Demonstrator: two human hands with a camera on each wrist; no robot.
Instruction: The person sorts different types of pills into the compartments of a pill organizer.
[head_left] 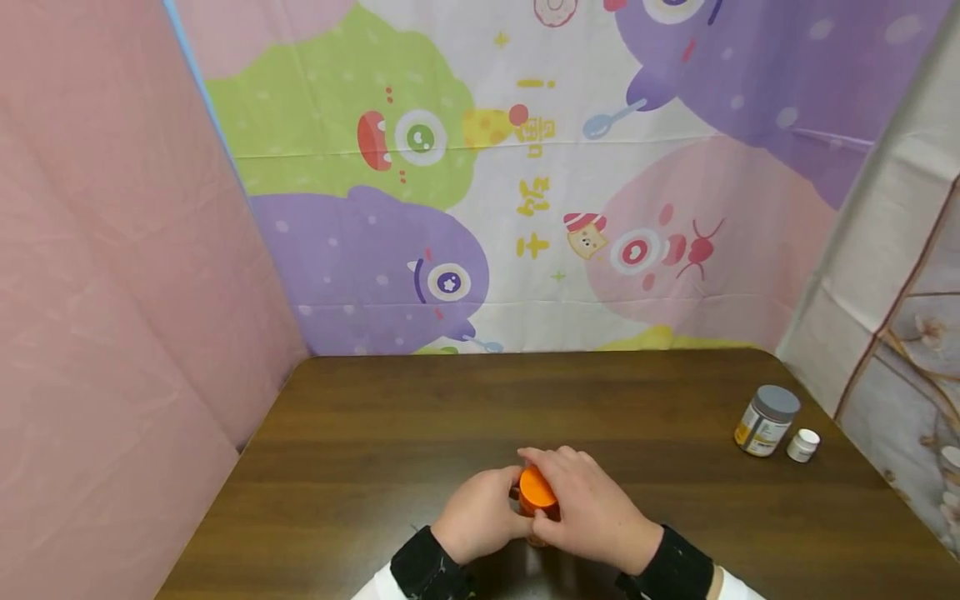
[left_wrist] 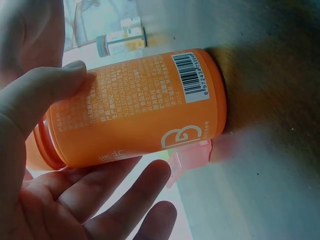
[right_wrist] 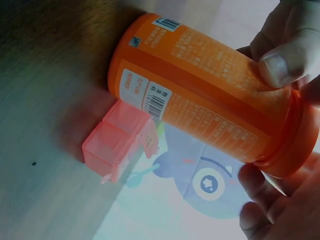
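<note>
An orange supplement bottle (left_wrist: 135,107) with printed labels and barcodes stands between my hands, its base close to or on the table. My left hand (head_left: 483,512) holds the bottle's body, thumb along the near side and fingers around the far side. Over the top, my right hand (head_left: 588,508) grips the orange cap (head_left: 536,487) with fingers curled around it. The cap is on the bottle. Just beyond the bottle, a small translucent pink pill box (right_wrist: 117,135) sits on the table with a lid raised; the hands hide it in the head view.
On the right of the brown table (head_left: 420,417) stand a grey-lidded jar (head_left: 767,421) and a small white bottle (head_left: 803,446). A cartoon-printed curtain (head_left: 525,317) hangs behind the table's far edge, a pink cloth (head_left: 127,292) at the left.
</note>
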